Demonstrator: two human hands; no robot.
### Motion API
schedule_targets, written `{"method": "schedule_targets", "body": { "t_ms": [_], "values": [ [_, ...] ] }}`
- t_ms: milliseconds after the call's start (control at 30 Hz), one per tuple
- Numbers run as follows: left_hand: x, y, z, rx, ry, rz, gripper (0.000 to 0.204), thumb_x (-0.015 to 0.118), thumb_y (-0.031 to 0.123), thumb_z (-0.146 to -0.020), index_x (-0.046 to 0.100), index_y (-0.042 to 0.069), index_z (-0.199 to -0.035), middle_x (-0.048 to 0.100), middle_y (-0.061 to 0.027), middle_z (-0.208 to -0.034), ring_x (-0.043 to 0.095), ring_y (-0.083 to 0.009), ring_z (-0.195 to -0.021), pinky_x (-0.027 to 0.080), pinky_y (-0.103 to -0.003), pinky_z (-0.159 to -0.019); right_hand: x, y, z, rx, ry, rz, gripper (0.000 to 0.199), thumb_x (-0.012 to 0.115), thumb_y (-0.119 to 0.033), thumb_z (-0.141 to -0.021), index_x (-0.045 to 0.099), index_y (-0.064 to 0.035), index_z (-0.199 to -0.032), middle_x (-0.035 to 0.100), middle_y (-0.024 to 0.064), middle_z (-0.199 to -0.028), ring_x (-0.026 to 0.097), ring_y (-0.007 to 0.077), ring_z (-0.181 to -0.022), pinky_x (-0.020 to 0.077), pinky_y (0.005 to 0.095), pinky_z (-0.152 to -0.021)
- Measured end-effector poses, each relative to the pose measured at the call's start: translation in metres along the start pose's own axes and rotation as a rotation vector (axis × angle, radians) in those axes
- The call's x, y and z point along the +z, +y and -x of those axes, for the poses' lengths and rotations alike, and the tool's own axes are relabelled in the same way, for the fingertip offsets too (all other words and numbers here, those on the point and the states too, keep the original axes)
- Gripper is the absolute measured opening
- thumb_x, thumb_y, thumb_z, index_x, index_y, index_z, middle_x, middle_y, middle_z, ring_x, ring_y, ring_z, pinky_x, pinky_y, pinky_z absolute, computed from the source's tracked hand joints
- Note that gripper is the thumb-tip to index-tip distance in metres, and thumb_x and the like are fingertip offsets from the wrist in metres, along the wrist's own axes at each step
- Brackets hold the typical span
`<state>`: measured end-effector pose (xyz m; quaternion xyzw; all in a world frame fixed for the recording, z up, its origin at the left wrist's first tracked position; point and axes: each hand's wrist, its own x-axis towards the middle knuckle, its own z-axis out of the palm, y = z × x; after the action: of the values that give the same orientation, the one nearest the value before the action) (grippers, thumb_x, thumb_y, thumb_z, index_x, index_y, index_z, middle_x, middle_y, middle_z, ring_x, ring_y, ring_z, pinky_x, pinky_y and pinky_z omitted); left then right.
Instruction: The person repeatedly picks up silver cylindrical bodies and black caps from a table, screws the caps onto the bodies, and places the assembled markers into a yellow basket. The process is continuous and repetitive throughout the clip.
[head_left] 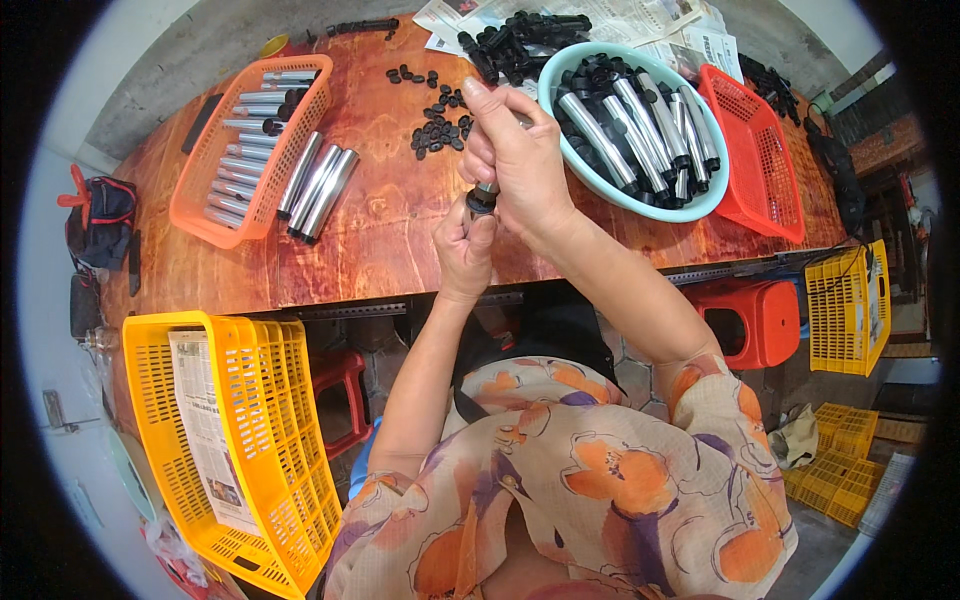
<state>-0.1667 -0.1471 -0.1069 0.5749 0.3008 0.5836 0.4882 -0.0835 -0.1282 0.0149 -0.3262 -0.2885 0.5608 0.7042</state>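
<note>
In front of me, over the table's near part, both my hands are closed on one metal tube with a black end piece [482, 200]. My right hand [522, 165] wraps round its upper part, thumb pointing up and away. Lower down, my left hand [464, 255] grips the black end. Most of the tube is hidden by my fingers. Just beyond my hands lie small black caps [436, 133] in a loose pile. To the right, a light-blue basin [648, 208] holds silver tubes with black ends [630, 135] and black parts.
An orange basket [187, 205] of silver tubes stands at left, with several loose tubes [322, 195] beside it. Black parts [510, 45] lie on newspaper [640, 22] at the back. A red basket [750, 190] sits right of the basin. Yellow crates [290, 420] flank the wooden table [370, 240].
</note>
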Motion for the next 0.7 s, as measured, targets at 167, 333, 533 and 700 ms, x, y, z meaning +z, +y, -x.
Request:
{"method": "schedule_targets", "body": {
  "t_ms": [167,333,533,700],
  "values": [
    [-0.001,-0.005,-0.002,0.063,-0.009,-0.097,0.052,0.048,0.053,-0.091,0.057,0.002,-0.094,0.046,0.0043,-0.066,0.039,-0.0047,-0.060,0.030,-0.023,-0.052,0.002,0.002,0.004,-0.126,-0.031,0.167,0.032,0.065,-0.024,-0.088,0.047,-0.0083,-0.066,0.042,-0.0048,-0.052,0.037,0.0027,-0.043,0.0288,0.0197,-0.038],
    [-0.003,-0.018,0.001,0.023,-0.021,-0.183,0.050,0.049,0.048,-0.092,0.056,-0.001,-0.094,0.052,0.0022,-0.068,0.045,-0.0063,-0.064,0.036,-0.024,-0.056,-0.002,0.005,0.003,-0.241,-0.008,0.353,0.032,0.064,-0.023,-0.088,0.050,-0.0069,-0.064,0.045,-0.0047,-0.052,0.037,0.0019,-0.044,0.0287,0.0195,-0.039],
    [0.002,-0.008,0.000,0.057,0.062,-0.076,0.033,0.067,0.027,-0.083,0.050,0.001,-0.075,0.034,0.0006,-0.054,0.031,-0.0089,-0.053,0.031,-0.028,-0.049,-0.005,0.007,0.005,-0.267,-0.195,0.462,0.030,0.065,-0.019,-0.087,0.053,-0.0034,-0.063,0.048,-0.0035,-0.056,0.041,0.0022,-0.049,0.0303,0.0207,-0.043],
    [-0.023,-0.019,0.004,-0.363,-0.282,0.182,0.022,0.075,0.011,-0.076,0.053,0.006,-0.074,0.035,0.0077,-0.056,0.033,-0.0073,-0.054,0.031,-0.026,-0.050,-0.005,-0.008,-0.002,-0.064,-0.615,0.412,0.033,0.064,-0.016,-0.084,0.049,-0.0032,-0.058,0.046,-0.0015,-0.052,0.040,0.0041,-0.044,0.0282,0.0224,-0.040]
  ]
}}
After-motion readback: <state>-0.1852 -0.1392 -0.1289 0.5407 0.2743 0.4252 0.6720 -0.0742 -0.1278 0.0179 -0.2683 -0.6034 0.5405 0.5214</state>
